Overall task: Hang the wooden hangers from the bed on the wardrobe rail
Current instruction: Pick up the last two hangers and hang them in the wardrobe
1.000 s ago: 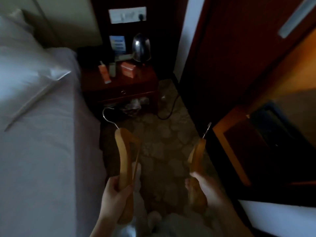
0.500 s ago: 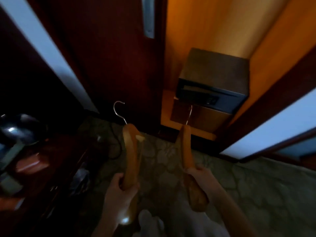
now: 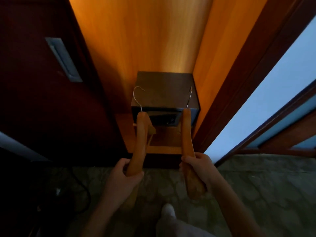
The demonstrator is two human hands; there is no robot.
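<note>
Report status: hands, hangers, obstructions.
Left hand grips left hanger, right hand grips right hanger. Neither hung; rail not in view. Safe ahead in wardrobe.

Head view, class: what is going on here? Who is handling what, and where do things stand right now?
A person stands facing an open wardrobe with a wooden hanger in each hand. The left hand grips the left hanger and the right hand grips the right hanger, both near their lower ends. The metal hooks point up in front of a dark safe on the wardrobe's low shelf. No rail is in view, and neither hanger is hung yet.
</note>
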